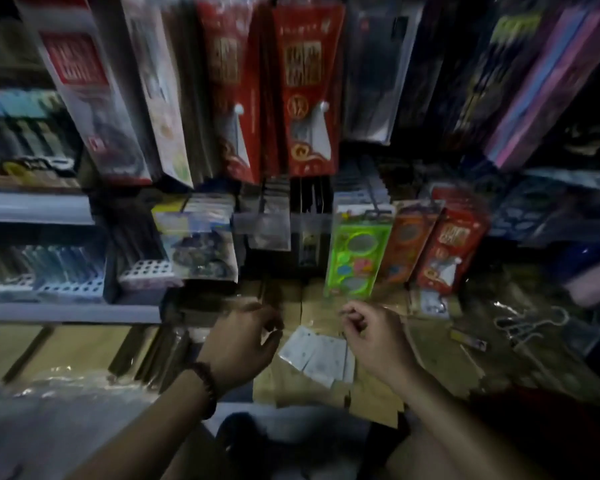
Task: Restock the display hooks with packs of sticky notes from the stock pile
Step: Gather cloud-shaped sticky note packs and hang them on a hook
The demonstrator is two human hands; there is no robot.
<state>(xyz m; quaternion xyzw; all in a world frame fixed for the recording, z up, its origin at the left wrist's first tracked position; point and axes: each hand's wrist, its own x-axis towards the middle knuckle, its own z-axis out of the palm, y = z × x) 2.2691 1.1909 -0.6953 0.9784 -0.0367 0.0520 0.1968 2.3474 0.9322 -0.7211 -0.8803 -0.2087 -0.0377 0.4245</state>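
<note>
The view is dim and blurred by motion. A few white sticky-note packs [315, 355] lie flat on brown cardboard [371, 389] low in the middle. My left hand [245, 342], with a bead bracelet on its wrist, hovers just left of them, its fingers loosely curled and nothing visible in them. Just right of the packs, my right hand [373, 337] has its thumb and forefinger drawn together; whether they pinch anything is unclear. Above the hands, a green pack [357, 251], an orange pack [409, 242] and a red pack [451, 244] hang on display hooks.
Tall red packets [307, 98] and other hanging goods crowd the rack above. Pale shelves [35, 206] with pen trays stand at the left. Clear pouches [269, 225] hang in the middle row. Loose wire hooks [530, 327] lie on the cardboard at the right.
</note>
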